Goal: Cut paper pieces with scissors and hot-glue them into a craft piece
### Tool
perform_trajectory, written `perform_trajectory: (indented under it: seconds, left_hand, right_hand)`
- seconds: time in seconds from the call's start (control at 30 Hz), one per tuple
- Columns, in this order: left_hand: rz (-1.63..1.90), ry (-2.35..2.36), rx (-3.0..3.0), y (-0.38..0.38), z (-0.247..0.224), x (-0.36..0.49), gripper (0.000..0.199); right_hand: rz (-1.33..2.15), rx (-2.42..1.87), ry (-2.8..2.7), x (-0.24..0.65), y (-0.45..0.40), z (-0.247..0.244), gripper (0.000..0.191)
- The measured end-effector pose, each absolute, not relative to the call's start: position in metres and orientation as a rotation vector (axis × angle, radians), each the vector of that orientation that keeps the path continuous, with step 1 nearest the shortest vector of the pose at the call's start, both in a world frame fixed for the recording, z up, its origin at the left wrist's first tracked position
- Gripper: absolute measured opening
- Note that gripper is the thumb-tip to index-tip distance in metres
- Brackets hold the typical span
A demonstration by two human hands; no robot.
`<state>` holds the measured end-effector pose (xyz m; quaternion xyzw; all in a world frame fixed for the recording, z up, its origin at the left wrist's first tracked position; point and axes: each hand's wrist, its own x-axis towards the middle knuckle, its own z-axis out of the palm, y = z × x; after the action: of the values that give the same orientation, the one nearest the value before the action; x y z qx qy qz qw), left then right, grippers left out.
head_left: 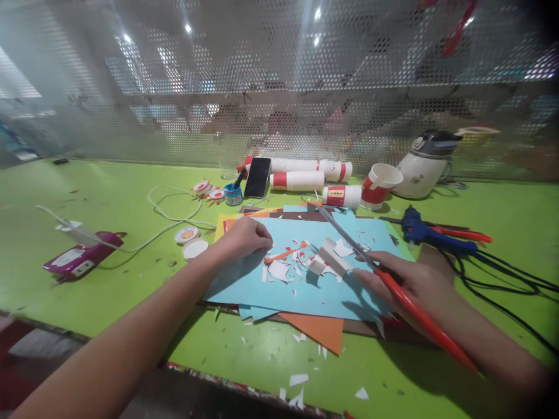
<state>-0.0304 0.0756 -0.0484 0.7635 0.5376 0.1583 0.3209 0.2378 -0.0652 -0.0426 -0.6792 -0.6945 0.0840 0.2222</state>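
Observation:
My left hand (248, 237) rests at the left part of a light blue paper sheet (244, 285), its fingers curled together; whatever is between the fingertips is too small to make out. In my right hand (404, 276) are red-handled scissors (408, 302), their blades pointing away to the upper left. The right fingertips also touch a folded white paper piece (329, 258) above the sheet. White scraps (278, 270) and an orange strip (286, 254) lie on the sheet between the hands.
Behind the paper are a phone (258, 177), a blue jar (233, 194), white-and-red paper tubes (297, 180), a cup (379, 185) and a kettle (423, 166). A blue glue gun (437, 235) with black cables lies right, a purple power strip (82, 256) left. Orange paper (321, 331) sticks out in front.

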Motion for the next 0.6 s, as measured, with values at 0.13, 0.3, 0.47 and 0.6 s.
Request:
perform_trajectory:
  seconds: [0.13,0.3,0.47,0.6]
  left_hand:
    - [0.446,1.51,2.078,0.073,-0.041,-0.035,0.014]
    - [0.47,1.52,2.146,0.065,-0.028,-0.036,0.016]
    - [0.376,1.303,2.287,0.052,-0.025,-0.03,0.014]
    - [0.35,1.208,2.396,0.05,-0.033,-0.028,0.017]
  right_hand:
    - [0.245,-1.863,-1.885,0.238,-0.065,-0.042,0.046]
    - [0.228,-1.836,-1.82,0.242,-0.064,-0.046,0.043]
    - [0.174,-1.851,-1.77,0.248,-0.059,-0.051,0.049]
    - [0.06,-1.886,-1.741,0.253,-0.055,-0.051,0.05]
